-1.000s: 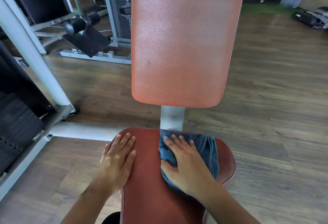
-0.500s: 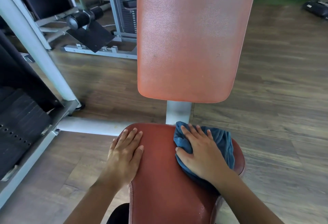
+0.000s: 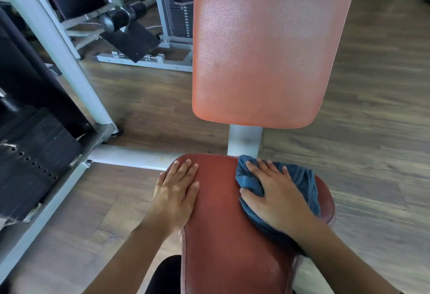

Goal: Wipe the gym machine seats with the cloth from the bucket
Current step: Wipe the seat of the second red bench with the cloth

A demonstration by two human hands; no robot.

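head view: you look down at a red seat [image 3: 221,224] with both of your hands on its far end.
right hand: your right hand [image 3: 277,198] lies flat on the blue cloth [image 3: 300,182], fingers spread and fairly straight. it presses down and does not clutch.
left hand: your left hand [image 3: 176,191] rests flat and open on the seat's left edge, holding nothing; it looks like a brace.
cloth: it is bunched under your right palm on the far right part of the seat, just in front of the grey post [image 3: 244,140], with folds showing beyond your fingertips.
backrest: the orange backrest [image 3: 263,49] stands above the post, apart from the cloth, with dull, patchy areas on it.
stage: the cloth is out of the bucket and on the seat, so you seem to be in the middle of wiping this pad.
done so far: i cannot tell which parts are already wiped; pale specks show on the near right corner.
left to do: judging by the cloth's place, the centre, left side and near end of the seat need passes, then perhaps the backrest and the other machines' seats.
bucket: not in view.
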